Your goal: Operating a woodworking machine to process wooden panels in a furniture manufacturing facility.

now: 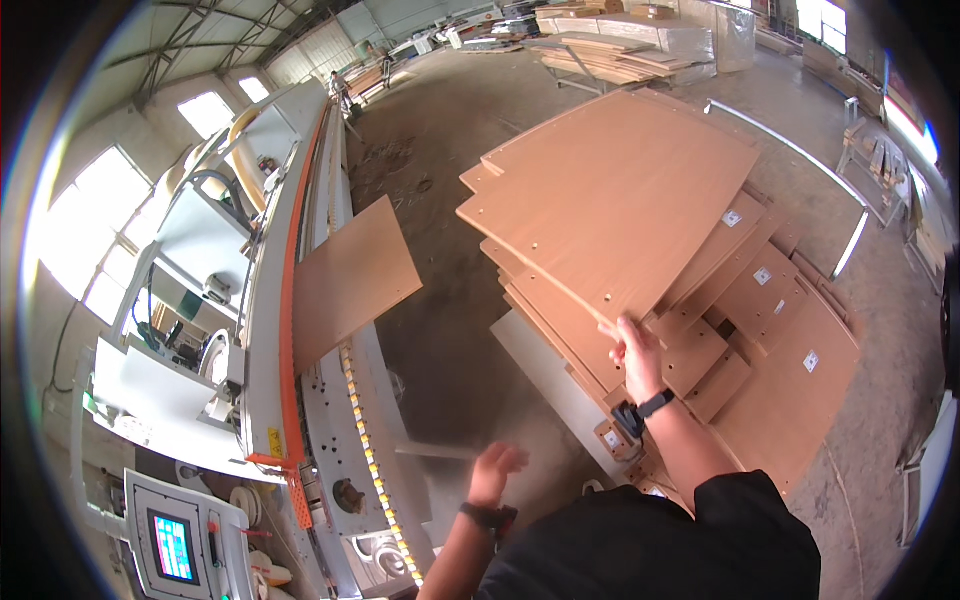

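Observation:
My right hand [638, 360] is closed on the near corner of a large brown wooden panel [620, 190], the top one of a stack. Small drilled holes run along this panel's near edge. Beneath it lie more brown panels [770, 340] of differing sizes, some with white labels. My left hand [497, 472] is in the air between the stack and the machine, its fingers loosely spread and slightly blurred, with nothing in them. Another brown panel [360, 280] rests on the long machine's side conveyor, apart from both hands.
The long machine [290, 330], with an orange strip and yellow-capped rollers, runs along my left. A control box with a lit screen [172, 546] stands at lower left. More boards [610, 60] are piled at the back. A person [340, 90] stands far off beside the machine.

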Tool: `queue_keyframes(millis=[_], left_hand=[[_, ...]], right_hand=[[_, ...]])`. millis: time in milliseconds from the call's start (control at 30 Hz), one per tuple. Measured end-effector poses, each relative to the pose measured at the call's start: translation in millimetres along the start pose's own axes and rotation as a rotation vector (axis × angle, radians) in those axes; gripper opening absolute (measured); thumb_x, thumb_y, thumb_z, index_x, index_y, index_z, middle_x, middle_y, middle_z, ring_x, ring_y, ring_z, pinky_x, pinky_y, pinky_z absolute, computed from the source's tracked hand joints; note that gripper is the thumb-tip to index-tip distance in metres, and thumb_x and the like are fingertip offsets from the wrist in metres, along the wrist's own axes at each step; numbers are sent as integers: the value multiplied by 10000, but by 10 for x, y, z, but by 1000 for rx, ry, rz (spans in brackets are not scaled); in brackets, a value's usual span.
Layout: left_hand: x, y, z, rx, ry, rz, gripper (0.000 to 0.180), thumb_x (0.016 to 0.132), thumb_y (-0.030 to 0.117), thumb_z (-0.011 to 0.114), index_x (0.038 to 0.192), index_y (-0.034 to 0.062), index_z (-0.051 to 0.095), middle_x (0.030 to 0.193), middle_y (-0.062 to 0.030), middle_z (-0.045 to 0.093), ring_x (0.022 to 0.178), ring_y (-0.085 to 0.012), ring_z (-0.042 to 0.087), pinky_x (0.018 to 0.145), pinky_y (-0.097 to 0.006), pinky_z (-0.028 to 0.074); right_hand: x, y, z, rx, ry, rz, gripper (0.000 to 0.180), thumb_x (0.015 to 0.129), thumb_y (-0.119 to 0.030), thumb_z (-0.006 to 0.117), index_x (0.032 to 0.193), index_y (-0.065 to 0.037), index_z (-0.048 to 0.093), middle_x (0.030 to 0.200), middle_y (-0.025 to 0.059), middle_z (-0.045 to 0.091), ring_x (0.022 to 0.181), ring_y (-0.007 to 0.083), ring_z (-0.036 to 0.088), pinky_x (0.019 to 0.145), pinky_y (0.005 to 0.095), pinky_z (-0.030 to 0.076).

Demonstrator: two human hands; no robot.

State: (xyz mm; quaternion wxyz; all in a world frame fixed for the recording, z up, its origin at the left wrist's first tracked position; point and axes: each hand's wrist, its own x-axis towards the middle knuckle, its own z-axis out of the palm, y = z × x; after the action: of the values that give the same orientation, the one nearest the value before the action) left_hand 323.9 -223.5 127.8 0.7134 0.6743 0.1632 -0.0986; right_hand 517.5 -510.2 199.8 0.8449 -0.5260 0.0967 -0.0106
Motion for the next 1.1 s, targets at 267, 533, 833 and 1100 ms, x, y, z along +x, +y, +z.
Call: queue_keyframes(millis=[267, 533, 833, 1100], left_hand=[[295, 1098, 932, -451, -144, 76, 356, 1078, 264, 493, 1179, -39, 651, 1025, -156, 712, 926, -237, 659, 828, -395, 523], [8, 932, 588, -688, 180, -46, 163, 1004, 135, 630, 1117, 18, 631, 1001, -20, 675, 901, -157, 638, 778, -310, 526], [-1400, 701, -382, -475, 507, 81, 248, 1037, 158, 561, 1175, -33, 639, 993, -64, 686, 826, -134, 649, 722, -261, 521], [-2701, -287, -822, -623, 585, 246, 444, 952, 148, 703, 1290, -95, 551, 1194, -130, 688, 1051, -206, 673, 976, -352, 519]], right_hand=[[-1083, 106, -99, -275, -479, 240, 397, 993, -366, 647, 1083, 11, 727, 933, 103, 777, 644, 99, 657, 609, 236, 525], [-691, -113, -453, -158, -241, 166, 435, 1003, -405, 615, 1229, -37, 669, 1058, 51, 736, 915, 143, 700, 812, 333, 559], [-371, -321, -1208, 381, -177, 70, 495, 1073, -300, 477, 1460, 9, 460, 1463, 103, 533, 1302, 254, 537, 1074, 380, 445], [-968, 296, -705, 312, -395, 256, 529, 1044, -337, 505, 1455, -8, 461, 1458, 104, 534, 1344, 266, 493, 1126, 421, 391]])
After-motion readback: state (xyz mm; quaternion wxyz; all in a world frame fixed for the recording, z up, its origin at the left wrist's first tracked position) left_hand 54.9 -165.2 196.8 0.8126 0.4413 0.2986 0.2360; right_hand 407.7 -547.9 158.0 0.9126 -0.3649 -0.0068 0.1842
